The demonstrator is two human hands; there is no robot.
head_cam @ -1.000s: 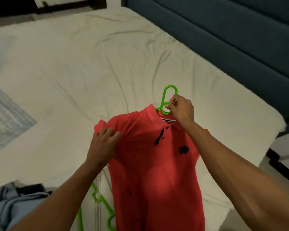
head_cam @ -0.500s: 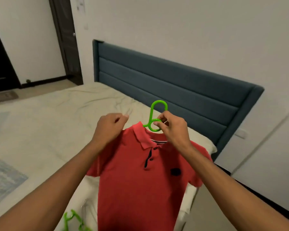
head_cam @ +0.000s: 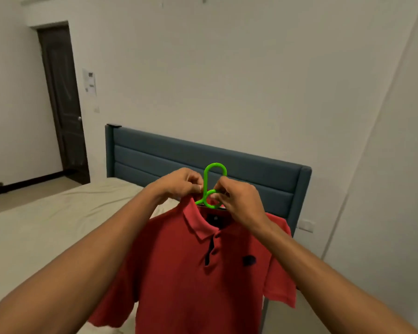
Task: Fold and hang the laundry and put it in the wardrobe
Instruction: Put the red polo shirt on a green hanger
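At the far left stands a dark door [head_cam: 62, 102], shut, with a paper notice [head_cam: 89, 84] on the wall beside it. The bed [head_cam: 46, 220], covered in a creased pale sheet, runs from the lower left toward a blue padded headboard [head_cam: 256, 169] set against the wall. The person's left forearm reaches up from the lower left corner, and the left hand [head_cam: 179, 184] is raised in front of the headboard with its fingers curled in, pinching the collar of the red polo shirt [head_cam: 191, 280] just left of the hanger's neck; whether the fingertips also touch the plastic cannot be told. Between the two hands rises the green hanger [head_cam: 211, 186], its closed loop hook standing upright above the knuckles and its smaller ring sitting at the collar opening. The shirt hangs from the hanger in mid-air in front of the person, front facing the camera, collar spread, dark placket buttoned and a small dark emblem on the chest; its sleeves hang to either side. The right hand [head_cam: 239, 201] is clenched around the hanger's neck, fingers wrapped through the small ring, and the right forearm comes in from the lower right corner, crossing the shirt's shoulder.
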